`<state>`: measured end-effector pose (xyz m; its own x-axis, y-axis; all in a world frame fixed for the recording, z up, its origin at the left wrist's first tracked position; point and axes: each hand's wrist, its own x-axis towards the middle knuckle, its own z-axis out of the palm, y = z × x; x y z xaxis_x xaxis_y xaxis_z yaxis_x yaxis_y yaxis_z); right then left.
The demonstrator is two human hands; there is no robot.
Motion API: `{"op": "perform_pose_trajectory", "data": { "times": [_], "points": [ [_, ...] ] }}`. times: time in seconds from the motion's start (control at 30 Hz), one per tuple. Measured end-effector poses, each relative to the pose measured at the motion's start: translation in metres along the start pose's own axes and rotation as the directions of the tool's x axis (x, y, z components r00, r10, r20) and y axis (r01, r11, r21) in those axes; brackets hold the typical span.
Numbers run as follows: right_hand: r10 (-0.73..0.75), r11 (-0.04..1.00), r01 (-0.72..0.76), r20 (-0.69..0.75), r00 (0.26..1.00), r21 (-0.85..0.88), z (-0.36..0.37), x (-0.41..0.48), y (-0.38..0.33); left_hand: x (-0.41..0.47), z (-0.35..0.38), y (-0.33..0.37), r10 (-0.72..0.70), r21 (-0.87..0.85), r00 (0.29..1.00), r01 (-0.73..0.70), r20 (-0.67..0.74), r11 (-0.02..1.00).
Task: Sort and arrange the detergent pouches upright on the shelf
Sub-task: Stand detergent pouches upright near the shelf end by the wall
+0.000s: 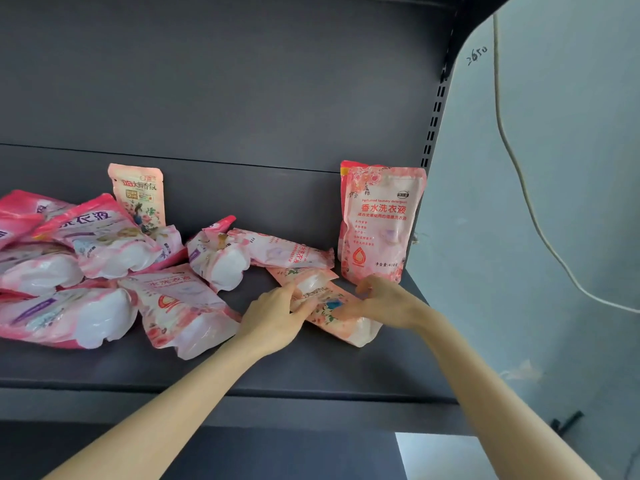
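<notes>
A flat pouch [356, 329] lies on its side on the dark shelf [311, 372], right of centre in the frame, directly between the two hands. The left hand [273, 317] grips the pouch's left edge with curled fingers and thumb. The right hand [381, 303] grips the opposite edge, its thumb laid over the printed face. The pouch runs diagonally from upper left to lower right, its lower end projecting past both hands. It is soft glossy plastic film, pink with a floral print and a small blue patch, and bulges pale where the contents show through. Just behind the right hand an upright pouch [381, 223] of the same pink film stands at the right end of the shelf, its face flat and slightly creased, with red lettering. The red edge of a second pouch [343, 174] shows behind it. A crumpled pouch [287, 251] lies on its side in mid-frame, near the hands but apart from them. In the left half of the frame a heap of pouches [69, 271] lies overlapped, shiny, wrinkled and swollen white at the bases. One leaning pouch [138, 195] stands behind the heap against the back panel [225, 81], which is matt dark grey metal. A slotted post [434, 116] borders the shelf on the right, and a pale cable [512, 157] hangs down the wall [571, 202].
</notes>
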<state>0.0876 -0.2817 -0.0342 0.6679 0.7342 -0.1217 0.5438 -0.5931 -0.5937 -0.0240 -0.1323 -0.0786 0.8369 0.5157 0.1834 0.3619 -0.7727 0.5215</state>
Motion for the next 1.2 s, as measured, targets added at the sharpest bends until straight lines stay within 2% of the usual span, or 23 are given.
{"op": "perform_pose_trajectory", "data": {
  "times": [0.1, 0.23, 0.33, 0.43, 0.5, 0.57, 0.63, 0.67, 0.83, 0.97, 1.07, 1.2],
  "points": [
    [0.078, 0.996, -0.082, 0.099, 0.992, 0.033, 0.001, -0.006, 0.002, -0.006, 0.0, -0.002, 0.051, -0.023, 0.998, -0.05, 0.03, 0.998],
    [0.171, 0.982, -0.174, 0.036, 0.985, 0.072, 0.0, -0.01, 0.009, -0.013, 0.002, -0.004, 0.141, -0.122, 0.987, -0.131, 0.076, 0.984],
    [0.097, 0.985, -0.098, 0.016, 0.995, 0.144, 0.0, -0.022, 0.012, -0.015, 0.006, -0.002, 0.211, -0.237, 0.972, -0.182, 0.104, 0.954],
    [0.026, 0.911, 0.02, -0.105, 0.994, 0.412, 0.004, -0.04, 0.016, -0.015, 0.01, 0.001, 0.227, -0.345, 0.974, -0.206, 0.021, 0.916],
    [0.034, 0.841, 0.093, -0.223, 0.974, 0.533, 0.007, -0.046, 0.019, -0.013, 0.011, 0.003, 0.154, -0.505, 0.987, -0.154, -0.042, 0.849],
    [0.017, 0.784, 0.176, -0.304, 0.953, 0.595, 0.008, -0.047, 0.023, -0.013, 0.009, 0.012, 0.061, -0.713, 0.998, -0.031, 0.017, 0.7],
    [0.0, 0.763, 0.234, -0.362, 0.932, 0.602, 0.007, -0.046, 0.026, -0.011, 0.005, 0.024, 0.072, -0.834, 0.993, 0.039, 0.094, 0.55],
    [-0.006, 0.76, 0.255, -0.386, 0.923, 0.598, 0.005, -0.045, 0.026, -0.009, 0.003, 0.029, 0.091, -0.849, 0.992, 0.025, 0.086, 0.529],
    [-0.017, 0.801, 0.293, -0.47, 0.883, 0.522, -0.005, -0.03, 0.036, 0.014, -0.005, 0.055, 0.122, -0.838, 0.989, -0.135, -0.083, 0.529],
    [-0.015, 0.802, 0.327, -0.53, 0.848, 0.5, -0.014, -0.012, 0.043, 0.034, -0.006, 0.075, 0.184, -0.777, 0.97, -0.236, -0.157, 0.583],
    [-0.018, 0.845, 0.298, -0.533, 0.846, 0.445, -0.017, 0.001, 0.05, 0.047, -0.002, 0.078, 0.181, -0.748, 0.971, -0.237, -0.157, 0.62],
    [-0.001, 0.91, 0.2, -0.482, 0.876, 0.362, -0.018, 0.009, 0.055, 0.057, 0.004, 0.07, 0.162, -0.734, 0.983, -0.172, -0.085, 0.657]
  ]
}}
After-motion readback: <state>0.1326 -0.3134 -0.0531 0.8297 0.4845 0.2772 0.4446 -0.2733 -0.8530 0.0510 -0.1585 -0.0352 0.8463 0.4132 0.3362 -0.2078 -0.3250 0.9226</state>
